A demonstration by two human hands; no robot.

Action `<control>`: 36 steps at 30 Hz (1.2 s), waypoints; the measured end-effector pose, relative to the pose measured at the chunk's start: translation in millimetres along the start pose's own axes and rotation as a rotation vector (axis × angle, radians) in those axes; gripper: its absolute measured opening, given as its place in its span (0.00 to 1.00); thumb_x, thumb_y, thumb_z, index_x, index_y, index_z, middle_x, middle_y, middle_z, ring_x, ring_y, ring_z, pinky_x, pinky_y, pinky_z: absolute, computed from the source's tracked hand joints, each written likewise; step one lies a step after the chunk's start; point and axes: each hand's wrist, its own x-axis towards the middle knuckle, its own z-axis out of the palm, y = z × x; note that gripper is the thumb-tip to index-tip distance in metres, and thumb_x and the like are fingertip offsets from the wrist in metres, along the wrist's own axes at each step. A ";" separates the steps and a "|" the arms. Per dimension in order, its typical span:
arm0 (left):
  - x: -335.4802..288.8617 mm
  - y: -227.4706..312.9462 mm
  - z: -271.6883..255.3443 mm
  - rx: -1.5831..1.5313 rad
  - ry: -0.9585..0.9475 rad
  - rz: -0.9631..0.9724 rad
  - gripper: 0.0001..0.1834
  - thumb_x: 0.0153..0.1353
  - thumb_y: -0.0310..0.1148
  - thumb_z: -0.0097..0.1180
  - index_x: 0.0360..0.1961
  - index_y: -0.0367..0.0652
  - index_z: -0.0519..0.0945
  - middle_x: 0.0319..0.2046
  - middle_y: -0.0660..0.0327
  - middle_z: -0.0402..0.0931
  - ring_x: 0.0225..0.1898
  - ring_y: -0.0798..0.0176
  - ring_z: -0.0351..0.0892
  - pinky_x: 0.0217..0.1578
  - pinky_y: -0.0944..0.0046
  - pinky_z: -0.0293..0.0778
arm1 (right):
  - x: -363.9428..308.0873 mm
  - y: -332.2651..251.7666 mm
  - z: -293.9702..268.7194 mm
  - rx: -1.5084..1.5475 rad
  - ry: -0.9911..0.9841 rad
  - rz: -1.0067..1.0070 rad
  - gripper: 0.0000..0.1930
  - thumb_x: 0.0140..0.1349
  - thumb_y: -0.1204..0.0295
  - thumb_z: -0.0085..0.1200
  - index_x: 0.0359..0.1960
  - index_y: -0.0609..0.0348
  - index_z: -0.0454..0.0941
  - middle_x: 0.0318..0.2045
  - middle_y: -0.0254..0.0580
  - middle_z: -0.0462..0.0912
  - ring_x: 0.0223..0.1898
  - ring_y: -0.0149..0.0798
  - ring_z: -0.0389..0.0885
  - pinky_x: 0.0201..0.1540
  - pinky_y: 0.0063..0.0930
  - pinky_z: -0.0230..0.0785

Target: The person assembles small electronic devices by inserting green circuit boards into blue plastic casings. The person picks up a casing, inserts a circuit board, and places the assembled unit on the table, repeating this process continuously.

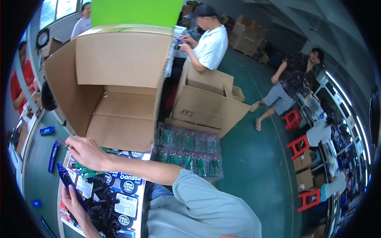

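My left hand (73,203) is wrapped round a long dark-blue plastic casing (63,173), which tilts up and away over the table's left part. Just beyond it, my right hand (88,153) is closed in a pinch. A thin reddish wire sticks out at its fingertips; the rest of what it grips is too small to make out. Green circuit boards (87,172) lie under the right wrist. Beside the left hand is a heap of small black parts (104,206) on a printed sheet (137,186). Another blue casing (53,157) lies to the left.
An open cardboard box (119,59) stands at the far side of the table. Right of it, clear trays of green boards (188,152) sit before another carton (210,107). Small blue pieces (47,130) lie along the table's left side. Several people and red stools (309,199) are around.
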 end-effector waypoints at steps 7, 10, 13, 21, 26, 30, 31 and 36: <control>8.0 1.2 -2.7 0.040 0.016 -0.013 0.15 0.74 0.34 0.54 0.56 0.38 0.77 0.33 0.69 0.77 0.25 0.79 0.70 0.25 0.76 0.67 | -15.6 -29.1 -22.9 -0.006 0.139 -0.104 0.07 0.65 0.75 0.56 0.44 0.61 0.78 0.36 0.52 0.80 0.38 0.57 0.82 0.40 0.46 0.74; -17.0 35.6 28.2 0.065 0.177 -0.076 0.19 0.70 0.33 0.59 0.57 0.33 0.79 0.29 0.70 0.76 0.28 0.76 0.70 0.28 0.72 0.67 | -25.2 -14.2 -16.0 0.127 0.181 -0.152 0.10 0.61 0.80 0.60 0.44 0.60 0.81 0.38 0.48 0.80 0.37 0.48 0.82 0.41 0.36 0.76; -23.9 46.2 39.0 0.006 0.050 -0.066 0.18 0.69 0.29 0.57 0.56 0.29 0.79 0.33 0.65 0.80 0.29 0.74 0.76 0.32 0.72 0.72 | -31.1 -27.7 -31.6 0.120 0.106 0.075 0.10 0.60 0.82 0.60 0.44 0.63 0.80 0.36 0.46 0.80 0.37 0.42 0.82 0.41 0.34 0.76; -39.3 46.3 23.5 -0.458 -0.078 -0.181 0.20 0.77 0.39 0.48 0.58 0.33 0.76 0.40 0.58 0.82 0.37 0.68 0.84 0.38 0.68 0.81 | -30.7 -61.1 -27.3 0.497 -0.136 0.247 0.12 0.68 0.81 0.56 0.53 0.67 0.75 0.39 0.37 0.81 0.37 0.25 0.79 0.42 0.19 0.73; -36.0 36.0 25.4 -0.475 -0.028 -0.159 0.22 0.77 0.39 0.47 0.64 0.35 0.74 0.46 0.59 0.83 0.42 0.70 0.82 0.45 0.67 0.78 | -28.3 -67.1 -0.3 0.552 -0.226 0.214 0.12 0.68 0.82 0.56 0.51 0.68 0.74 0.38 0.39 0.81 0.38 0.26 0.81 0.43 0.20 0.74; -34.7 38.2 21.9 -0.489 -0.077 -0.168 0.21 0.77 0.39 0.47 0.63 0.36 0.75 0.44 0.59 0.83 0.40 0.68 0.83 0.42 0.66 0.79 | -30.6 -64.0 15.5 0.542 -0.268 0.210 0.11 0.67 0.83 0.56 0.51 0.68 0.76 0.37 0.39 0.81 0.38 0.26 0.80 0.44 0.21 0.75; -34.7 39.4 22.2 -0.494 -0.076 -0.163 0.21 0.77 0.39 0.47 0.63 0.37 0.75 0.44 0.59 0.83 0.40 0.68 0.83 0.41 0.66 0.79 | -31.0 -63.4 17.9 0.536 -0.265 0.211 0.11 0.67 0.83 0.57 0.50 0.68 0.76 0.37 0.38 0.81 0.38 0.25 0.80 0.43 0.21 0.74; -32.0 41.4 23.7 -0.496 -0.070 -0.161 0.21 0.77 0.39 0.47 0.62 0.37 0.76 0.41 0.62 0.83 0.39 0.69 0.83 0.40 0.67 0.79 | -34.5 -59.2 23.5 0.557 -0.275 0.228 0.11 0.67 0.82 0.57 0.50 0.68 0.76 0.37 0.39 0.81 0.36 0.26 0.81 0.40 0.21 0.77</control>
